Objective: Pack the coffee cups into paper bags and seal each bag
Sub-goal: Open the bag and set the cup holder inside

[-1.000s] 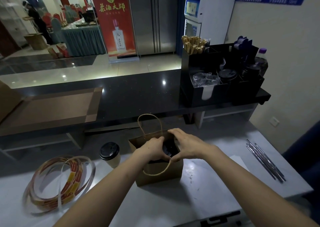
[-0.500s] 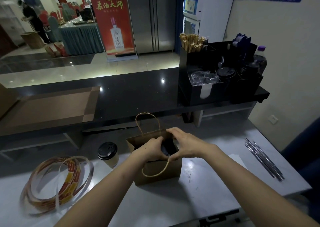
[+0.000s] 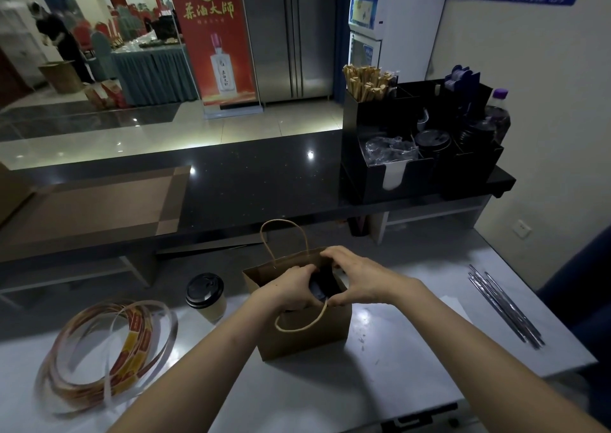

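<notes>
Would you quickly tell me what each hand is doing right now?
Left hand: closed, fingers curled over the paper bag's near rim.
Right hand: closed, pinching the bag's mouth between thumb and fingers.

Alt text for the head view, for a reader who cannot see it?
The left hand and right hand grip the open top of a brown paper bag standing on a white table, a dark-lidded cup inside. Another lidded coffee cup stands left of the bag, near a loose tape coil.

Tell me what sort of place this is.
Probably a takeaway coffee counter inside a banquet venue: a black countertop organiser of cup lids and wooden stirrers, a tall stainless steel refrigerator, and teal-draped banquet tables behind.
</notes>
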Action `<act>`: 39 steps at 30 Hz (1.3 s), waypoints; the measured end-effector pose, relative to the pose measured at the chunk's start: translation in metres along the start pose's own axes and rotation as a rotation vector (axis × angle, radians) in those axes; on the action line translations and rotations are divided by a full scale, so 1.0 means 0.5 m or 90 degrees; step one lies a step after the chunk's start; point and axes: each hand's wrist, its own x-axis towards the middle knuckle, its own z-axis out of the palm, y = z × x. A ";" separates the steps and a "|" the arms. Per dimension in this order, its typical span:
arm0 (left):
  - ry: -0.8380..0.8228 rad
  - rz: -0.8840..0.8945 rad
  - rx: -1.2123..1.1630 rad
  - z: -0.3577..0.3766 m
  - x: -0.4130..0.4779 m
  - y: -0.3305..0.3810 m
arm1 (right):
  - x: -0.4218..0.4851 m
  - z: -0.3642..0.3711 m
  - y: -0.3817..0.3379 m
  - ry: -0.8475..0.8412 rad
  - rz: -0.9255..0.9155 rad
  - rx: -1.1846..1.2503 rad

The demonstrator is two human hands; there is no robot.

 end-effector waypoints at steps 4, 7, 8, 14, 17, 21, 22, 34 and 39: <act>0.011 0.007 -0.019 -0.002 -0.001 -0.002 | 0.001 0.002 -0.003 -0.001 -0.001 0.013; 0.013 0.011 -0.023 0.000 -0.002 -0.004 | 0.001 0.003 -0.002 -0.003 0.002 0.016; 0.013 0.009 -0.023 0.000 -0.001 -0.004 | 0.001 0.003 -0.002 -0.003 0.003 0.016; 0.005 0.014 -0.009 -0.002 -0.003 -0.002 | 0.000 0.002 0.003 0.000 0.001 0.002; 0.008 0.010 0.015 -0.001 -0.006 -0.002 | -0.002 0.002 0.006 -0.001 -0.001 -0.002; 0.023 0.006 0.037 0.002 -0.008 -0.007 | -0.005 0.003 0.008 -0.002 0.000 -0.006; 0.027 0.006 0.037 0.003 -0.009 -0.008 | -0.005 0.004 0.008 -0.002 -0.001 -0.005; 0.023 0.004 0.060 0.012 -0.005 -0.009 | -0.011 0.024 0.022 0.176 -0.006 -0.028; 0.028 -0.001 0.078 0.013 -0.003 -0.012 | -0.017 0.030 0.028 0.226 0.000 -0.078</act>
